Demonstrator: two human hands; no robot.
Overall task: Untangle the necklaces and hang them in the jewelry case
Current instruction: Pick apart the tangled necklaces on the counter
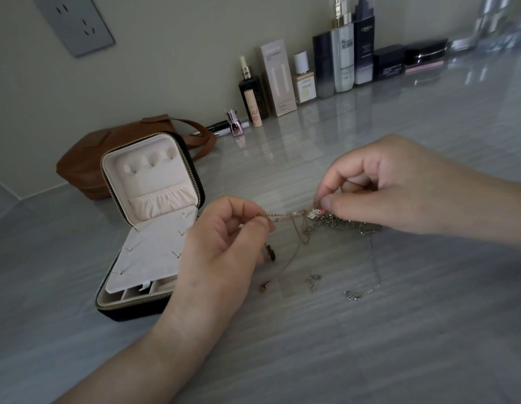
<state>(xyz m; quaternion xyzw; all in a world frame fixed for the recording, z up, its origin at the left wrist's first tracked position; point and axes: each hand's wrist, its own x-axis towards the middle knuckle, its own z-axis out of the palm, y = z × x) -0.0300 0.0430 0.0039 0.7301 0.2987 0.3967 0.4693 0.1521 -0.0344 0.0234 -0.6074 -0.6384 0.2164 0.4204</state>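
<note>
A tangle of thin gold and silver necklaces point(320, 228) hangs between my two hands just above the grey countertop. My left hand point(221, 243) pinches a gold chain at its left end. My right hand point(378, 185) pinches the tangle beside a small pink-and-white pendant point(313, 214). Loose chain ends and clasps point(352, 294) trail onto the counter below. The jewelry case point(148, 228) stands open to the left of my left hand, its cream lid upright with hooks and an elastic pocket, a cream flap with pins lying over its base.
A brown leather bag point(87, 167) lies behind the case. A row of cosmetic bottles, boxes and jars point(326, 68) lines the wall at the back. A small pink bottle point(234, 123) and a pen lie near them. A wall socket point(74, 23) is at top left.
</note>
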